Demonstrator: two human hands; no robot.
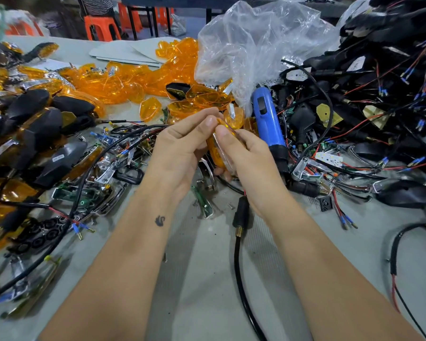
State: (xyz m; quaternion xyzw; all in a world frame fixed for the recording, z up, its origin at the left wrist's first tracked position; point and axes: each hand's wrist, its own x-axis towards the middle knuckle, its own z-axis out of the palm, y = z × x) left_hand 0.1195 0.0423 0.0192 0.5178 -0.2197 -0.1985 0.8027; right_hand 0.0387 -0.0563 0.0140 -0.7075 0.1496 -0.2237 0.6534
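Gripping from both sides, the left hand [180, 148] and the right hand [246, 155] hold one orange lens [213, 153] between them, raised a little above the table [207, 279] at the middle of the view. Both thumbs press on its upper edge, side by side and nearly touching. The left hand's fingers reach along the far side of the piece, and the right hand's fingers curl under it, with a fingertip showing below. The lens is a see-through amber shell, long and narrow, held on edge so that its length runs up and down. A pale, shiny rim lines the side facing the right palm; whether that is a separate part cannot be told. Just beyond the right hand a blue screwdriver [268, 124] lies on the table with its black end toward the person. Behind the hands spreads a heap of lenses [123, 82] of the same colour, and a crumpled plastic bag [251, 45] stands above it. Black housings [42, 124] lie to the left, a tangle of wires [379, 94] to the right.
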